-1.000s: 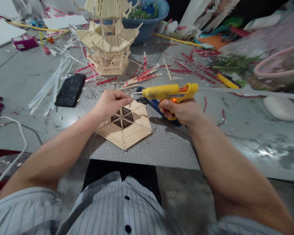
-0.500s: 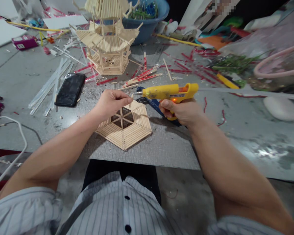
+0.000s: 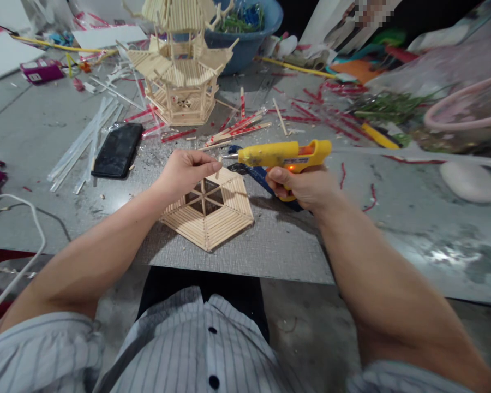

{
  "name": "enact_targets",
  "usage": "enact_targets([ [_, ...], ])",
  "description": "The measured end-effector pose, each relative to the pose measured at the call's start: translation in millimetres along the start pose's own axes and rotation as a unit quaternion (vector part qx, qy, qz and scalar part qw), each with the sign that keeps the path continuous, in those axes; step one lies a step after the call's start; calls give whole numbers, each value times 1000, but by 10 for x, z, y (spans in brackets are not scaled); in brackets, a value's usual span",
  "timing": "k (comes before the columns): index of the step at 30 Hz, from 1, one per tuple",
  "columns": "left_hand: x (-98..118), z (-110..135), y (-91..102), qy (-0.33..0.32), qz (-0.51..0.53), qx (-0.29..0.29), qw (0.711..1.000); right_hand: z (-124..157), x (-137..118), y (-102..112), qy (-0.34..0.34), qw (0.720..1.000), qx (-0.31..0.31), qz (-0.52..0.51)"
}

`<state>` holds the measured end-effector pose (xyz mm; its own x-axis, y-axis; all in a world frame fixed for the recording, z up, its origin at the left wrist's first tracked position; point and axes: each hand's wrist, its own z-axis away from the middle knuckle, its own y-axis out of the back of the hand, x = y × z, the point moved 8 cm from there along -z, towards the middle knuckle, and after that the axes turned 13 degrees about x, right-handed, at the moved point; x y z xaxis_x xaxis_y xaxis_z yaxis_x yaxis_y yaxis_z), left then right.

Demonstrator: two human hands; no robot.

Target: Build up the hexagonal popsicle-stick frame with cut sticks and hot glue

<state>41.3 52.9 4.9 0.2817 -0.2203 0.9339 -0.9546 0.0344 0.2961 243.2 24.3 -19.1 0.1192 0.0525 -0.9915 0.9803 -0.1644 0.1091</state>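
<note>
A flat hexagonal panel of pale wooden sticks [image 3: 213, 210] lies on a grey textured mat [image 3: 270, 240] in front of me. My left hand [image 3: 186, 172] hovers over its far edge, fingers pinched on a short wooden stick [image 3: 218, 168] held upright. My right hand [image 3: 300, 185] grips a yellow glue gun [image 3: 282, 154], its orange light on. The gun's nozzle points left and ends just beside the stick's top.
A tiered stick pagoda [image 3: 180, 60] stands behind the mat, in front of a blue basin [image 3: 249, 33]. A black phone [image 3: 118, 149] and clear glue sticks [image 3: 84, 143] lie to the left. Red strips and loose sticks [image 3: 239, 126] litter the table. A white cable [image 3: 20, 256] curves at lower left.
</note>
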Motion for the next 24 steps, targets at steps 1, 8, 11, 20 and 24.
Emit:
enact_targets([
  [1,0,0,0,-2,-1,0,1000,0,1,2,-3,1000,2,0],
  [8,-16,-8,3,4,1,-1,1000,8,-2,8,-12,1000,12,8],
  [11,-22,-18,5,5,5,1,1000,12,3,9,-16,1000,19,8],
  [20,-17,-13,-1,0,-27,-15,1000,-38,-156,209,7,995,99,0],
  [24,-27,-1,-35,5,-61,-68,996,-156,-217,614,72,965,253,0],
])
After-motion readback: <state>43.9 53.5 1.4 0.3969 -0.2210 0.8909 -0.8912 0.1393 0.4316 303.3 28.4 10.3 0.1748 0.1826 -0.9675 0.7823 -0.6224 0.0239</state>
